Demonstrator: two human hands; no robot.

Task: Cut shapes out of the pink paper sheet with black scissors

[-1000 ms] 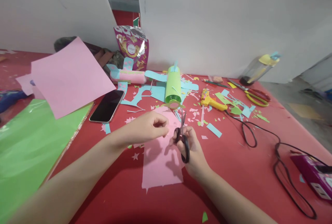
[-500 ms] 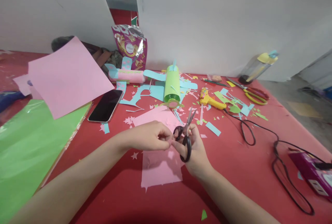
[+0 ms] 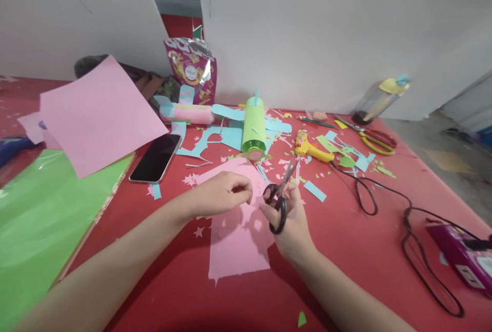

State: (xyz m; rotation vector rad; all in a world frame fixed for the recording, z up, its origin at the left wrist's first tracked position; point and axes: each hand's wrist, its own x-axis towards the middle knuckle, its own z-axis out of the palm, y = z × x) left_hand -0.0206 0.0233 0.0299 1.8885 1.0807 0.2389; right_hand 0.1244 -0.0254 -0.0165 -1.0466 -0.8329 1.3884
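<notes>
A pair of black-handled scissors (image 3: pixel 282 206) is in my right hand (image 3: pixel 294 224), blades pointing up and away, with the handle loops around the fingers and thumb. My left hand (image 3: pixel 221 193) hovers to the left of it, its fingers curled and the thumb close to the fingertips. Whatever they pinch, if anything, is too small to make out. Below both hands lies a cut pink paper sheet (image 3: pixel 238 250) with a ragged lower edge. Small pink paper stars (image 3: pixel 199 232) are scattered to its left. Beyond the hands stands a green paper-covered tube (image 3: pixel 254 122) with blue paper fins.
A phone (image 3: pixel 156 159), large pink paper (image 3: pixel 102 117) and a green pack (image 3: pixel 49 219) are at left. Behind are a pink tube (image 3: pixel 194 113) and a snack bag (image 3: pixel 192 68). A yellow glue gun (image 3: pixel 313 151), pliers (image 3: pixel 378 140), bottle (image 3: pixel 378 101) and purple power strip (image 3: pixel 461 255) are at right.
My hands have parted: the left has moved slightly up and left, while the right has shifted right with the scissors, which now tilt further right.
</notes>
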